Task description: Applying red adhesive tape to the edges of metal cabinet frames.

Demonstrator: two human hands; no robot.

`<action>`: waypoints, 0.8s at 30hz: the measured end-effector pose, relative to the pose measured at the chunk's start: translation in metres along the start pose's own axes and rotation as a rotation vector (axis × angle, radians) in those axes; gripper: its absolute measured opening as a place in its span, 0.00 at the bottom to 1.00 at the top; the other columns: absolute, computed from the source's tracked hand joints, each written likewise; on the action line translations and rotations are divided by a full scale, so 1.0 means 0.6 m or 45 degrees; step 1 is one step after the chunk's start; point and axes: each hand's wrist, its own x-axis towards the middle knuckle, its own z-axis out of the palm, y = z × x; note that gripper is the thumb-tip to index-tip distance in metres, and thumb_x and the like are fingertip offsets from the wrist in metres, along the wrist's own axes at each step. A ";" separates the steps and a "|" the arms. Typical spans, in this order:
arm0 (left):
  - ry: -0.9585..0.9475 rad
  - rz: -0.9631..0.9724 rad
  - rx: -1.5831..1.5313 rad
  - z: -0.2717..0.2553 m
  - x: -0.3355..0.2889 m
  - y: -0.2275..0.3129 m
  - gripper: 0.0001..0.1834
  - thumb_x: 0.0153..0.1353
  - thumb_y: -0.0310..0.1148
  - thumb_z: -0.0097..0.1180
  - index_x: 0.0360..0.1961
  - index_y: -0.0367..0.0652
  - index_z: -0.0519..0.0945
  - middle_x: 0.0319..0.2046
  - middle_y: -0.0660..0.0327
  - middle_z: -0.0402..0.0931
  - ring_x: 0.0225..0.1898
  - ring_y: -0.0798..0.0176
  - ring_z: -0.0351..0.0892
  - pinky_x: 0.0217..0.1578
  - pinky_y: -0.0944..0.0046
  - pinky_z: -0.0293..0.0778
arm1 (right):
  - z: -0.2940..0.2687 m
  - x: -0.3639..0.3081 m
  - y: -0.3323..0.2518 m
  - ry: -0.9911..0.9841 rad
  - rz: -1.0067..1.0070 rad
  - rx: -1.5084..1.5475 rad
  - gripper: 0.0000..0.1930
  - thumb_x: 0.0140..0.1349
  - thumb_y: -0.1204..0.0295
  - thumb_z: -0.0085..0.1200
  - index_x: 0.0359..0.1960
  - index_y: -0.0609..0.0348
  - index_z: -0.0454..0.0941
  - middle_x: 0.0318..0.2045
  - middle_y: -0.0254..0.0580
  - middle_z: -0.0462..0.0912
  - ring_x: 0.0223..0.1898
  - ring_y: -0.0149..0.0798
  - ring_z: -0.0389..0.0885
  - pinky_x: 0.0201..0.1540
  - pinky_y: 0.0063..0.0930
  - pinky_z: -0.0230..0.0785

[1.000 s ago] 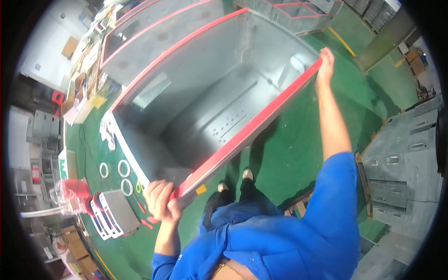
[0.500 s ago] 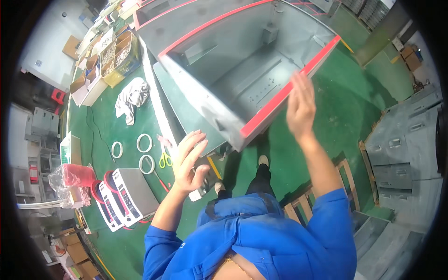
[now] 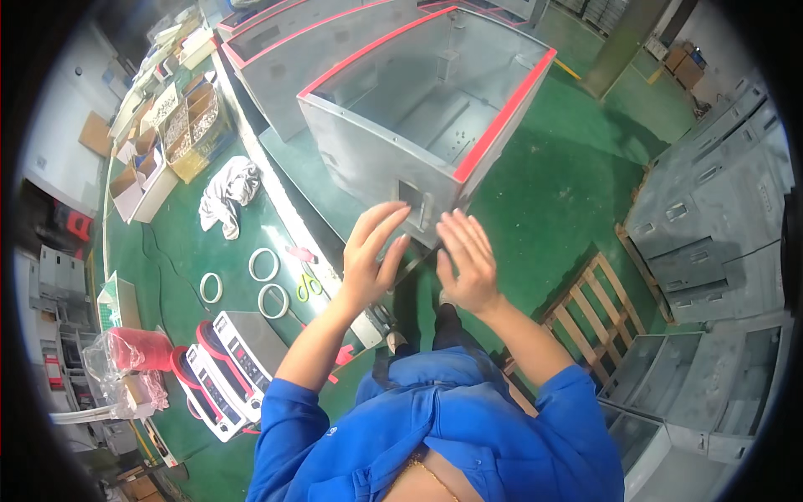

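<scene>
Both of your hands had come off the red-trimmed rim since the earlier frames and dropped to the near corner of the grey metal cabinet [image 3: 427,125], which itself sat farther from you, tipped open-side up on the green workbench [image 3: 180,251]. Your left hand [image 3: 372,255] hung with fingers spread and loosely curled, holding nothing, its fingertips just beside the small square cut-out [image 3: 414,201] in the cabinet's near wall — touching or a hair short, the view did not settle that. Your right hand [image 3: 468,259] was flat and open as well, fingers together, palm turned toward the lower corner as if to steady or check that edge, and it clasped nothing either. The cabinet rested with its near corner overhanging the bench edge above the green floor [image 3: 552,192], probably so you could reach the cut-out from where you stood. Beside your left forearm lay yellow-handled scissors [image 3: 308,286] and three white tape rings [image 3: 264,265], kept close to hand; a crumpled grey rag [image 3: 227,191] lay farther off, with cardboard trays of small parts [image 3: 188,125] beyond it. To your right, a wooden pallet [image 3: 590,305] and stacked grey cabinets [image 3: 711,226] waited on the floor — well apart from the work.
</scene>
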 end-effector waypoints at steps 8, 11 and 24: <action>-0.214 0.396 0.290 0.063 0.101 -0.025 0.24 0.47 0.26 0.57 0.49 0.40 0.71 0.49 0.51 0.69 0.53 0.48 0.66 0.54 0.51 0.61 | -0.008 0.012 0.018 0.229 0.269 0.000 0.18 0.51 0.78 0.48 0.46 0.66 0.70 0.49 0.51 0.70 0.54 0.52 0.66 0.55 0.40 0.58; -0.328 0.475 0.361 0.082 0.120 -0.036 0.25 0.46 0.26 0.57 0.50 0.40 0.71 0.51 0.55 0.69 0.55 0.49 0.65 0.55 0.51 0.58 | -0.009 0.030 0.027 0.290 0.285 0.050 0.21 0.49 0.78 0.48 0.48 0.66 0.68 0.51 0.51 0.68 0.55 0.52 0.65 0.55 0.41 0.58; -0.190 0.541 0.264 0.115 0.100 -0.076 0.18 0.49 0.29 0.54 0.44 0.38 0.74 0.45 0.55 0.74 0.53 0.48 0.67 0.56 0.48 0.54 | 0.006 0.064 0.112 0.258 0.055 -0.025 0.30 0.40 0.77 0.55 0.50 0.64 0.65 0.53 0.49 0.66 0.58 0.49 0.62 0.59 0.42 0.56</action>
